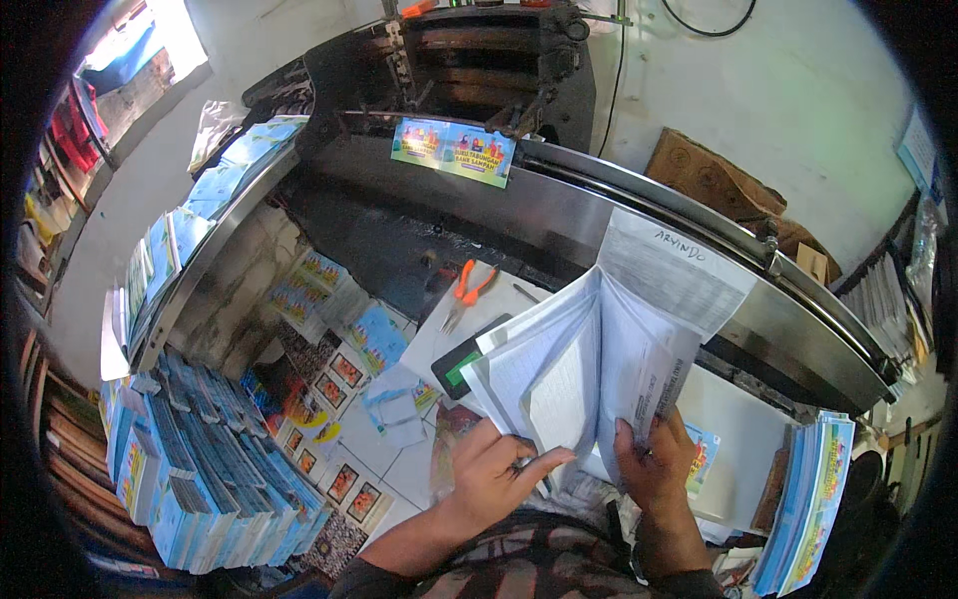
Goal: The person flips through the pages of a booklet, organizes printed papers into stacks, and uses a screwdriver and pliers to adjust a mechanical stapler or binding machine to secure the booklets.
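An open stapled-looking booklet (561, 384) of white ruled pages stands fanned out in front of me, its pages spread apart. My left hand (494, 474) is closed at its lower left, thumb and fingers pinching the page edges. On the other side, my right hand (657, 457) grips the lower right of the booklet, thumb on the inside page. A greyish sheet (689, 275) with handwriting rises behind the upper right pages. Left of the booklet lies a dark flat object with a green patch (461, 367), partly covered by the pages. Orange-handled pliers (467, 292) rest farther off on a white surface.
Tall stacks of blue booklets (225, 479) fill the lower left; another blue stack (813, 504) stands at the right. Blue printed sheets (195, 220) lie along a left ledge. A metal machine bar (569, 190) crosses ahead, bearing a printed cover (452, 150).
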`<state>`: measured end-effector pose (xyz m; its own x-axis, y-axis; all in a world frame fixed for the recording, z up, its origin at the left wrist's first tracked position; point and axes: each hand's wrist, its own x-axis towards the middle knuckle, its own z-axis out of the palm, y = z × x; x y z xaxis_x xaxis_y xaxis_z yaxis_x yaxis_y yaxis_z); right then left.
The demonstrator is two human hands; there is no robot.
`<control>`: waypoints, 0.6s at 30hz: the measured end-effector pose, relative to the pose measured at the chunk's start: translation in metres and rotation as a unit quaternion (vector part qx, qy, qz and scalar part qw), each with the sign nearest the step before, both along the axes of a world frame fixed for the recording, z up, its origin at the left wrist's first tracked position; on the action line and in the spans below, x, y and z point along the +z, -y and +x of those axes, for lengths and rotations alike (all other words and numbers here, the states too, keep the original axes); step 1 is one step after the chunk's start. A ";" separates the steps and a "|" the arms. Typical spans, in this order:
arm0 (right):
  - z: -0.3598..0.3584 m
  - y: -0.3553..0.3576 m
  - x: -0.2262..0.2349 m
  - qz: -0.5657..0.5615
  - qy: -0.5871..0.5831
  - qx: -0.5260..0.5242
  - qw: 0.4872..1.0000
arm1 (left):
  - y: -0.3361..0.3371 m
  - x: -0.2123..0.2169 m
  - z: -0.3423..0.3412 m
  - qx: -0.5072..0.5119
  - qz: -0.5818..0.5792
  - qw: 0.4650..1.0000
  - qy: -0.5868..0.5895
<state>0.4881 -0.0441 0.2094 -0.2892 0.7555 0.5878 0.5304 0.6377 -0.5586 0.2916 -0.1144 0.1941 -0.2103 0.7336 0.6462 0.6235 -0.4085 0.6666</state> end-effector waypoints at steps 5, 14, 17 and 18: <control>-0.008 0.001 0.000 0.005 0.000 0.035 0.999 | -0.005 0.007 -0.002 -0.002 -0.006 1.000 0.019; -0.009 -0.006 0.013 -0.071 0.047 0.019 0.996 | -0.005 0.014 -0.007 0.030 -0.092 0.995 0.020; -0.010 -0.004 0.012 -0.044 0.059 0.000 0.997 | -0.002 0.014 -0.009 0.046 -0.096 0.994 -0.012; -0.009 -0.007 0.011 -0.040 0.055 -0.011 0.998 | -0.002 0.014 -0.011 0.061 -0.077 0.995 -0.011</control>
